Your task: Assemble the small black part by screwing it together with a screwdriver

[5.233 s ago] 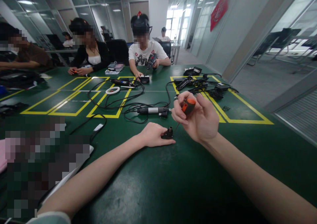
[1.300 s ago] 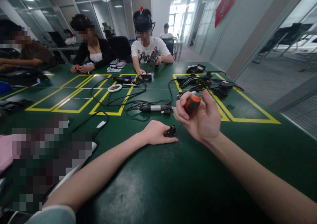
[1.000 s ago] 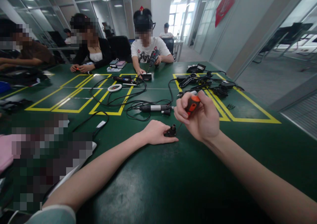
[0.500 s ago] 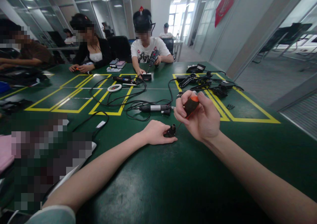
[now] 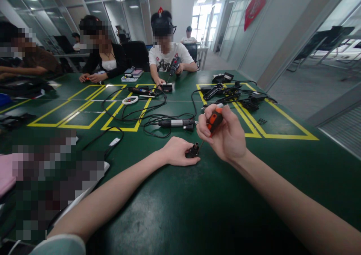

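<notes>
My left hand [image 5: 178,151] is closed around a small black part [image 5: 193,151] with a short upright tube, holding it on the green tabletop. Above and to the right, my right hand [image 5: 225,135] grips a screwdriver [image 5: 216,120] by its orange and black handle. The thin shaft slants down toward the right side of the black part. Whether its tip touches the part I cannot tell. Just beyond my hands lies a black and silver handheld tool [image 5: 177,123] with a cable.
Black cables [image 5: 132,116] and a white ring [image 5: 130,100] lie farther back on the yellow-taped table [image 5: 158,195]. A pile of black devices [image 5: 225,93] sits at back right, small dark pieces [image 5: 262,121] nearer. Across the table, a person [image 5: 169,56] holds a power drill [image 5: 174,65].
My right hand has shifted slightly left and turned the screwdriver, so more of its orange handle shows. My left hand and the black part have moved very little.
</notes>
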`<action>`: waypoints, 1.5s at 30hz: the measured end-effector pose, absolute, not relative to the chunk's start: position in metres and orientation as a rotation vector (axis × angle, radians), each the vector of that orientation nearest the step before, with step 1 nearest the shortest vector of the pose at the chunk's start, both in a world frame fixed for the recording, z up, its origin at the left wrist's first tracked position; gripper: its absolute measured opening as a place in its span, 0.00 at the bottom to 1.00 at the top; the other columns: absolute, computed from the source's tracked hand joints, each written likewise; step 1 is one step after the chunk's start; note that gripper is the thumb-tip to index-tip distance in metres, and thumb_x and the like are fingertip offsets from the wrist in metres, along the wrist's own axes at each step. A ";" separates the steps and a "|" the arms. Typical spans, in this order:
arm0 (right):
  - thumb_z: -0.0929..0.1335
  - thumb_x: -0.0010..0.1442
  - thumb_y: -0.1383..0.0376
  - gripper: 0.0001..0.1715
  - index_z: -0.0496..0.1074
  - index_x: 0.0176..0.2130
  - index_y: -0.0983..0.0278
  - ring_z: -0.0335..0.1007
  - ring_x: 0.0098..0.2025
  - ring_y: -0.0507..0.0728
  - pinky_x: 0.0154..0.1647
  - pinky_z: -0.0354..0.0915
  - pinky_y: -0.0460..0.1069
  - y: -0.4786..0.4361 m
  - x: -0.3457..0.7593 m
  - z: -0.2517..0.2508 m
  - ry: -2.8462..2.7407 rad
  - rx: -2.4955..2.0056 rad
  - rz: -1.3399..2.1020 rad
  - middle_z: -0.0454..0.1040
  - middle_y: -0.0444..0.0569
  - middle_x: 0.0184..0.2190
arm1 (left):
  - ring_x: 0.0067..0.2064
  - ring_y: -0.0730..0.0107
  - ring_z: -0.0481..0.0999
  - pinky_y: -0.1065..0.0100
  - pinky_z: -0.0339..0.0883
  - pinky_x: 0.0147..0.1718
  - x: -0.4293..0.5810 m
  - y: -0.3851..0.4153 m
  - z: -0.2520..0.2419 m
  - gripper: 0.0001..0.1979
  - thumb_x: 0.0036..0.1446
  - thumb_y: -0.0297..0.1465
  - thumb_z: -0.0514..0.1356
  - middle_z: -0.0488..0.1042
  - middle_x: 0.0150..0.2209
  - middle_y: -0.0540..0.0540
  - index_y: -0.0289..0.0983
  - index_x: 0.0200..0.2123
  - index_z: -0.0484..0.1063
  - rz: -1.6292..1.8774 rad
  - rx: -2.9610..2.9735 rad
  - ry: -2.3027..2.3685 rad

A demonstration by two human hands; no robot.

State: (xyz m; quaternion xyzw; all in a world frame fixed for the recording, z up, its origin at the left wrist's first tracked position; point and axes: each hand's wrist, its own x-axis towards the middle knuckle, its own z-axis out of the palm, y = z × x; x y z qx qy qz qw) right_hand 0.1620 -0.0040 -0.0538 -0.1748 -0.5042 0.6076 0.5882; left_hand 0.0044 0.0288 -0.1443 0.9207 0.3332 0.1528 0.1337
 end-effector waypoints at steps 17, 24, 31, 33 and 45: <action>0.69 0.62 0.38 0.32 0.68 0.27 0.61 0.51 0.16 0.48 0.16 0.49 0.46 -0.003 0.162 -0.054 -1.220 -0.419 1.505 0.61 0.39 0.16 | 0.22 0.73 0.67 0.68 0.48 0.25 0.005 0.030 -0.146 0.25 0.58 0.48 0.63 0.69 0.19 0.51 0.38 0.19 0.63 0.425 2.701 0.984; 0.72 0.60 0.43 0.25 0.67 0.31 0.59 0.48 0.16 0.48 0.18 0.47 0.45 -0.006 0.162 -0.054 -1.157 -0.367 1.509 0.61 0.37 0.16 | 0.22 0.74 0.68 0.69 0.50 0.24 0.004 0.029 -0.144 0.23 0.57 0.46 0.64 0.70 0.20 0.52 0.37 0.20 0.65 0.412 2.699 0.999; 0.71 0.62 0.43 0.26 0.69 0.30 0.61 0.51 0.16 0.48 0.17 0.48 0.45 -0.004 0.162 -0.054 -1.207 -0.409 1.517 0.62 0.38 0.17 | 0.24 0.72 0.71 0.70 0.53 0.25 0.005 0.028 -0.143 0.20 0.57 0.46 0.65 0.74 0.23 0.51 0.38 0.23 0.67 0.387 2.696 1.016; 0.69 0.64 0.42 0.27 0.70 0.30 0.62 0.51 0.16 0.48 0.17 0.49 0.45 -0.004 0.161 -0.054 -1.203 -0.408 1.514 0.61 0.38 0.16 | 0.24 0.72 0.71 0.70 0.53 0.25 0.005 0.028 -0.144 0.20 0.57 0.46 0.65 0.74 0.23 0.51 0.38 0.23 0.67 0.388 2.696 1.014; 0.74 0.60 0.45 0.24 0.67 0.33 0.60 0.53 0.18 0.48 0.18 0.48 0.44 -0.005 0.161 -0.056 -1.172 -0.402 1.489 0.64 0.38 0.19 | 0.24 0.72 0.71 0.70 0.53 0.25 0.004 0.029 -0.144 0.19 0.55 0.44 0.65 0.74 0.22 0.51 0.38 0.22 0.66 0.399 2.705 0.996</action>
